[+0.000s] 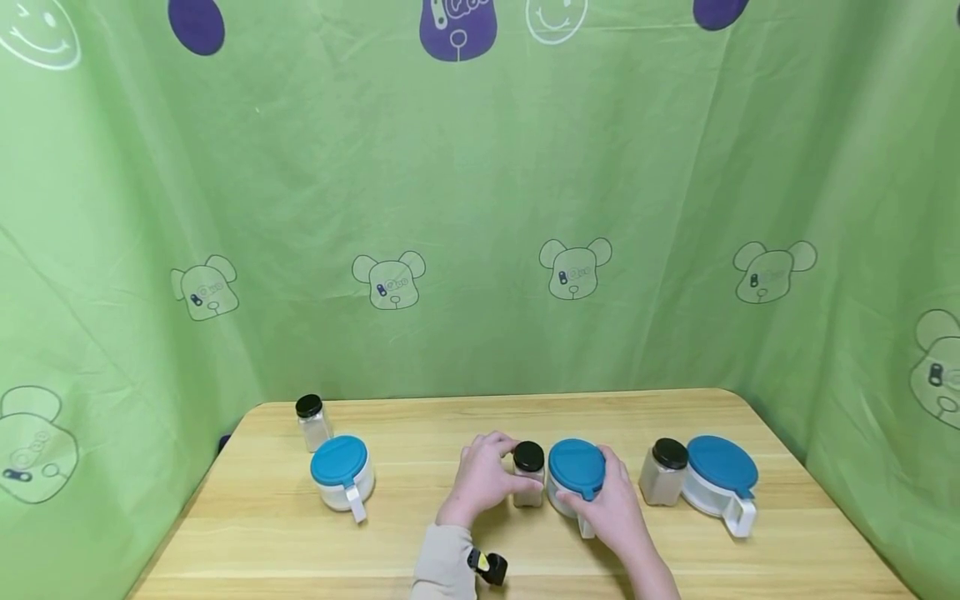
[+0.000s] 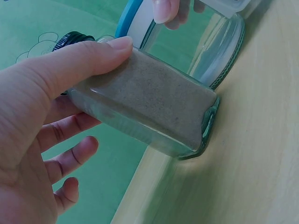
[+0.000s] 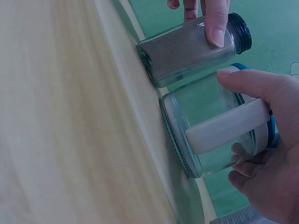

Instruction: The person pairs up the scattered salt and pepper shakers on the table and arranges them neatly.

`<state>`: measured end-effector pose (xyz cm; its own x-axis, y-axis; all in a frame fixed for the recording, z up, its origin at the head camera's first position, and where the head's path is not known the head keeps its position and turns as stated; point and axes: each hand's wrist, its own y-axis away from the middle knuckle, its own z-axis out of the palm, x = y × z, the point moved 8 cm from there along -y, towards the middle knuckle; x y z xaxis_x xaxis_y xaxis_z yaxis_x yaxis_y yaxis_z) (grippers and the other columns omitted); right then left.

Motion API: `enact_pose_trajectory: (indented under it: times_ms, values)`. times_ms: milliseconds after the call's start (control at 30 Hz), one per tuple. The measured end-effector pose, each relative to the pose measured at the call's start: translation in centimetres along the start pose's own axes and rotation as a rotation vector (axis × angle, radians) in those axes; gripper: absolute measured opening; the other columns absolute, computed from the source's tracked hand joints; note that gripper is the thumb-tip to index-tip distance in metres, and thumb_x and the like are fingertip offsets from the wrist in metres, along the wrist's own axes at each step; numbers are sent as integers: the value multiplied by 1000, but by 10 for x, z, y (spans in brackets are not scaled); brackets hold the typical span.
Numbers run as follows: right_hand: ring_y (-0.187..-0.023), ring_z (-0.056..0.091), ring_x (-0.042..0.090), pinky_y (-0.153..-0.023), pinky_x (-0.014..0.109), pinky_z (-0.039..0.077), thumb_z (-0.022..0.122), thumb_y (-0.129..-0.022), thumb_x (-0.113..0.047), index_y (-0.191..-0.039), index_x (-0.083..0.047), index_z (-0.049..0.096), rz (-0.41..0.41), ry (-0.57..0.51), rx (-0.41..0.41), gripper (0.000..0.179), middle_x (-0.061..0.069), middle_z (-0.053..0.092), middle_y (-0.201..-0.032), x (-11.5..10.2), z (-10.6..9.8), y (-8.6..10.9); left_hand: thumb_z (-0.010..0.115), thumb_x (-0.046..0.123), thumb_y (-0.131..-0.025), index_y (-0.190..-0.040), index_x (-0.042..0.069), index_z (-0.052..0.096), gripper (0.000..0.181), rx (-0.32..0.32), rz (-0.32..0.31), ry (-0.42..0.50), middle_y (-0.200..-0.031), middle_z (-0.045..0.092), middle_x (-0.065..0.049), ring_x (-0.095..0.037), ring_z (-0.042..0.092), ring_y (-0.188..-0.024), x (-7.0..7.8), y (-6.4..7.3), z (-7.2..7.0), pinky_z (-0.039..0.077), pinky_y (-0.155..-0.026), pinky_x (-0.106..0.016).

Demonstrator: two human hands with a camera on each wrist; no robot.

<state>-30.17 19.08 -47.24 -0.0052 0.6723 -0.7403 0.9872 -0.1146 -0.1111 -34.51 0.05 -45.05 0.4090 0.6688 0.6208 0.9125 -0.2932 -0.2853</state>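
My left hand (image 1: 483,479) pinches a square glass spice jar (image 2: 149,100) between thumb and fingers, just below its black screw lid (image 1: 528,456). Grey-brown powder fills most of this jar. Just to the right, my right hand (image 1: 618,510) grips a round glass seasoning pot (image 3: 201,112) near its blue lid (image 1: 576,465). The thumb lies on the near side and the fingers reach round the far side. A white handle (image 3: 229,126) on the pot points towards me. Both containers stand upright, side by side, on the wooden table (image 1: 420,550).
At the left, another blue-lidded pot (image 1: 340,461) stands before a black-lidded jar (image 1: 313,429). To the right of my hands are a further black-lidded jar (image 1: 663,483) and a larger blue-lidded pot (image 1: 722,463), close together. A green curtain (image 1: 480,350) hangs behind the table.
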Motion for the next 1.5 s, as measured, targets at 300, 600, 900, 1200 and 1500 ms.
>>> enact_pose_trajectory:
  times_ms: [300,600,900,1200,1500]
  values:
    - [-132,38,51,-106,65,36,81,-78,-35,-147,9,18,2,-1,0,103,34,31,-146,1,0,1,86,48,-65,-116,15,70,63,3,-5,4,-110,67,6,-17,56,-105,-1,-1,2,37,-90,-35]
    - [-132,38,52,-106,65,36,82,-77,-34,-147,9,18,0,5,10,104,35,31,-146,-2,-1,2,85,48,-65,-117,15,70,63,0,-18,-12,-113,67,2,-19,57,-107,0,-1,3,37,-92,-36]
    - [-133,37,51,-106,65,36,80,-79,-33,-148,7,17,-4,-5,8,102,34,30,-147,-2,0,2,83,50,-68,-118,17,68,62,-19,-20,-41,-114,68,3,-20,57,-110,4,0,1,38,-92,-37]
    - [-132,38,52,-105,66,36,80,-79,-35,-148,7,15,-5,0,7,104,35,27,-146,-2,1,4,83,54,-66,-120,18,66,67,-24,-15,-101,-117,68,1,-21,57,-109,6,1,1,38,-88,-36]
    - [-133,37,52,-106,66,36,82,-76,-35,-151,3,13,-26,-9,15,109,33,24,-149,-7,-4,3,82,57,-64,-123,19,65,72,-19,-18,-117,-122,66,0,-22,57,-111,6,1,-4,39,-90,-37]
